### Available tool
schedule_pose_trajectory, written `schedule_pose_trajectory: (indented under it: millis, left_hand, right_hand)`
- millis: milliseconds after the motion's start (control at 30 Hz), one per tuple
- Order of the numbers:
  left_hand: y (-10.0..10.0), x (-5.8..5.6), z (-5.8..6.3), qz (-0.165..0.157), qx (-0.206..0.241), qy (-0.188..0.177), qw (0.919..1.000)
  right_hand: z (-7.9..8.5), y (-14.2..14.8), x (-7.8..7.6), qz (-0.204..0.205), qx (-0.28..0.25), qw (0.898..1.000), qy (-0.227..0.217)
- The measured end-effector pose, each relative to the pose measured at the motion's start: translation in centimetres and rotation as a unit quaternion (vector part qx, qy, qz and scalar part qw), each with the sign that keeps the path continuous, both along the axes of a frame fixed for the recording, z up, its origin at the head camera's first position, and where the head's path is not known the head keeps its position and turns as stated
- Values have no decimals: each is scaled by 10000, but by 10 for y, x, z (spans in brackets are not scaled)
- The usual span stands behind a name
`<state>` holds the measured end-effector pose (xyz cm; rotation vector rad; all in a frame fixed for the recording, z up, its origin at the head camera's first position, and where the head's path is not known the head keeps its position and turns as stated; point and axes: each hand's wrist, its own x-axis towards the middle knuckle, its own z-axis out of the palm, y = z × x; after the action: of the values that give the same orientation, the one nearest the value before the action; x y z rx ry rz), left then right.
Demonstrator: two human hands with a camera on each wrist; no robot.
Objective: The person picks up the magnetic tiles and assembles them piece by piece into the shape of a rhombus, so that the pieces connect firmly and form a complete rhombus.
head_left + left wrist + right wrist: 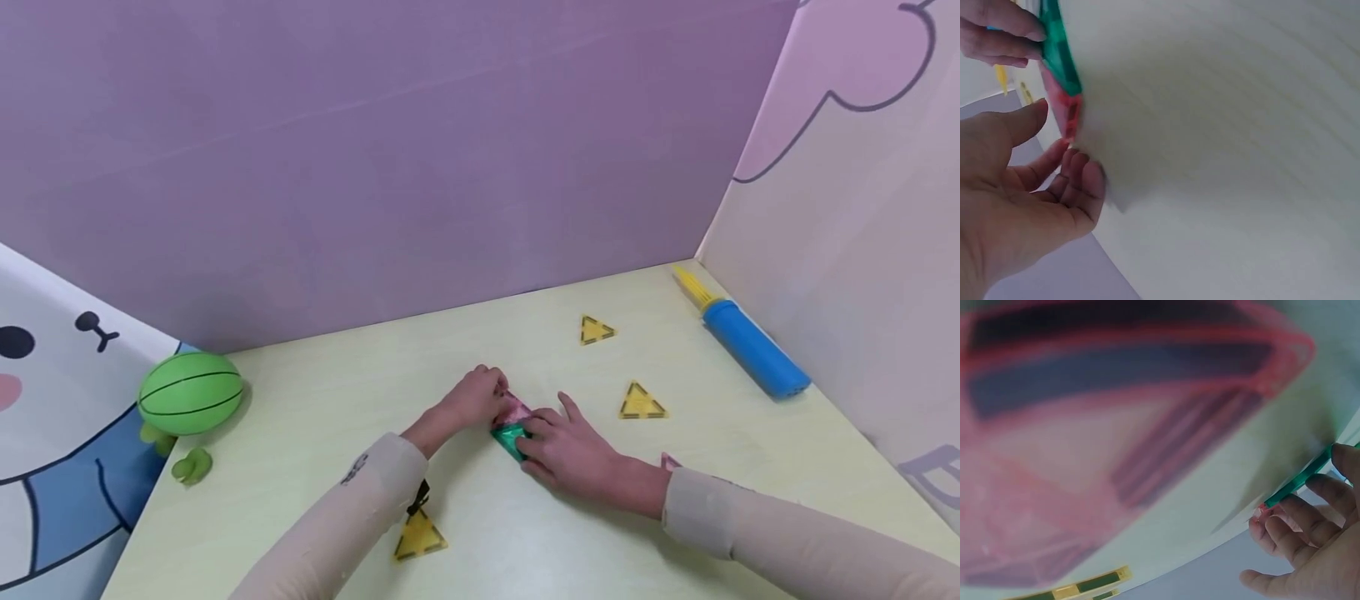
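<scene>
My left hand [478,397] is at the far corner of a pink magnetic tile [513,410], its fingertips curled at that corner. In the left wrist view, the index fingertip touches the pink tip and the thumb stands on the other side. Against the pink tile lies a green magnetic tile [510,439], edge to edge with it. My right hand [573,454] holds the green tile with bent fingers, which cover its right part; the little finger sticks up. Another pink triangular tile [1054,469] looms close in the right wrist view, mostly hidden by the right forearm in the head view.
Yellow triangular tiles lie around: one [597,330] at the back, one [642,402] right of the hands, one [420,535] by the left sleeve. A blue pump [753,346] rests along the right wall. Leftward are a green striped ball [191,393] and a small green toy [192,467].
</scene>
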<state>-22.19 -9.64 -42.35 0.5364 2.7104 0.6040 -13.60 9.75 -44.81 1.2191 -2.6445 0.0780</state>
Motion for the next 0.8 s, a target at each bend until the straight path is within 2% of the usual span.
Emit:
schedule_pose_trajectory:
  millis: [200, 533, 667, 800]
  left_hand:
    - [4, -1, 6, 197, 195, -182, 9994]
    - [9, 1, 10, 1015, 401, -474, 9929]
    - [7, -1, 8, 1251, 775, -644, 9870]
    - [2, -2, 5, 1325, 1170, -785, 9811]
  right_hand:
    - [-1, 0, 1, -29, -68, 9999, 90]
    - [-3, -1, 1, 32, -176, 9994, 309]
    - [-4, 0, 0, -12, -138, 9996, 254]
    - [-4, 0, 0, -11, -94, 9996, 260]
